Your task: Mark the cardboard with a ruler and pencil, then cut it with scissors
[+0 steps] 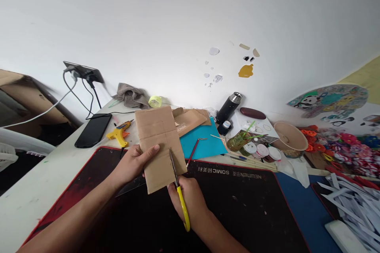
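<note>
My left hand (135, 163) grips the left edge of a brown cardboard sheet (158, 142), holding it tilted above the black desk mat (243, 201). My right hand (188, 197) is closed round the yellow handles of a pair of scissors (178, 184). The scissor blades reach up into the lower right part of the cardboard, along a fold line.
A black phone (92, 129) and a yellow glue gun (120, 132) lie to the left. More cardboard (190, 120), a blue sheet (202, 142), a red-handled brush (193, 151), a black flask (228, 106), paint pots (258, 149), a paper bowl (291, 138) and paper scraps (353, 201) lie behind and to the right.
</note>
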`<action>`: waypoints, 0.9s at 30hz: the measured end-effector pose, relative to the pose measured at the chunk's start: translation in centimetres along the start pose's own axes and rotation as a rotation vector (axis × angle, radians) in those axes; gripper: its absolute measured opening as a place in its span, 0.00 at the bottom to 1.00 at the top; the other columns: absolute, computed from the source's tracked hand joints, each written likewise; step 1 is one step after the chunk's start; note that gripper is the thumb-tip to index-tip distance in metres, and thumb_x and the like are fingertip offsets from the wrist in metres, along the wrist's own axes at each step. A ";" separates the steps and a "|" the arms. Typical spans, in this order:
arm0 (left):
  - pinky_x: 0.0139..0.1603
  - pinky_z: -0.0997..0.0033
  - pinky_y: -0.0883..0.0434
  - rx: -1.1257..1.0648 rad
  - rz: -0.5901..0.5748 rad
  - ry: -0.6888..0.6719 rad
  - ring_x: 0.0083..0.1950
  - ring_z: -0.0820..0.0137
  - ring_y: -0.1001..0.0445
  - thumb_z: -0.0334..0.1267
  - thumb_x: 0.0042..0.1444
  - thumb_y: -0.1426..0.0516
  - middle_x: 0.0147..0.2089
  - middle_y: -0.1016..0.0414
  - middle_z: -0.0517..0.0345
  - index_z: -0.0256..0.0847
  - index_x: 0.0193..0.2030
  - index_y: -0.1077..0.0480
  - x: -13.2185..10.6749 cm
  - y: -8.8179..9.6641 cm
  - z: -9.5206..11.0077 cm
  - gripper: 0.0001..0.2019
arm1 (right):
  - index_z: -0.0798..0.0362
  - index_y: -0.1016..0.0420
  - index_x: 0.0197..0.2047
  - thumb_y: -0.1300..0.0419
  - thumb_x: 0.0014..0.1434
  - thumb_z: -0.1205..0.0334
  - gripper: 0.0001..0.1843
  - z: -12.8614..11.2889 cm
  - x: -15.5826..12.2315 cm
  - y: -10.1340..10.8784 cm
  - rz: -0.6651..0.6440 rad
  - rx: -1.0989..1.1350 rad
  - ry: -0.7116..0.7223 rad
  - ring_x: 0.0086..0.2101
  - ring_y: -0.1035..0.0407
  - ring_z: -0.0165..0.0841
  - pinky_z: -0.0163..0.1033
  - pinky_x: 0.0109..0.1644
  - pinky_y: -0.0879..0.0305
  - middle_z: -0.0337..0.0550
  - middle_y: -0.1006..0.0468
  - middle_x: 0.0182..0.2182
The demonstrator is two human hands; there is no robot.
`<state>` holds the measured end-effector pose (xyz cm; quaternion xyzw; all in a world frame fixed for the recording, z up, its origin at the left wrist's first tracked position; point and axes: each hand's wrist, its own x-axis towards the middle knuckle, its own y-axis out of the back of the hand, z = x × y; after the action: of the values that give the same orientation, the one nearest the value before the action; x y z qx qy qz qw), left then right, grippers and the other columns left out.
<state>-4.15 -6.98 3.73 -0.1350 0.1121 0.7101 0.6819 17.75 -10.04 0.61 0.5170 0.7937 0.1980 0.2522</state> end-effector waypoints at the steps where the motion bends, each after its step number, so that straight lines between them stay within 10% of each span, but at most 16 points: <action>1: 0.23 0.67 0.26 0.004 0.006 0.011 0.27 0.59 0.19 0.73 0.46 0.30 0.31 0.15 0.44 0.37 0.33 0.19 0.2 0.0 -0.1 0.34 | 0.52 0.23 0.30 0.36 0.69 0.63 0.13 0.2 0.1 -0.2 0.007 0.003 -0.001 0.25 0.27 0.33 0.35 0.30 0.43 0.43 0.20 0.25; 10: 0.44 0.56 0.15 -0.193 0.066 -0.032 0.42 0.49 0.12 0.68 0.50 0.29 0.45 0.11 0.41 0.38 0.46 0.18 0.7 -0.2 0.6 0.33 | 0.51 0.27 0.28 0.35 0.68 0.60 0.16 0.0 1.1 -0.3 -0.008 0.104 -0.069 0.20 0.32 0.31 0.34 0.26 0.44 0.35 0.30 0.18; 27: 0.27 0.69 0.25 0.074 0.167 -0.120 0.31 0.57 0.18 0.74 0.49 0.32 0.32 0.14 0.46 0.38 0.31 0.20 0.1 0.0 0.2 0.34 | 0.53 0.22 0.30 0.27 0.61 0.42 0.23 0.2 0.2 0.5 -0.026 0.222 0.054 0.26 0.27 0.34 0.35 0.32 0.37 0.40 0.20 0.25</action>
<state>-4.14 -6.79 3.87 -0.0571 0.1080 0.7668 0.6302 18.17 -9.65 0.69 0.5256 0.8240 0.1196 0.1745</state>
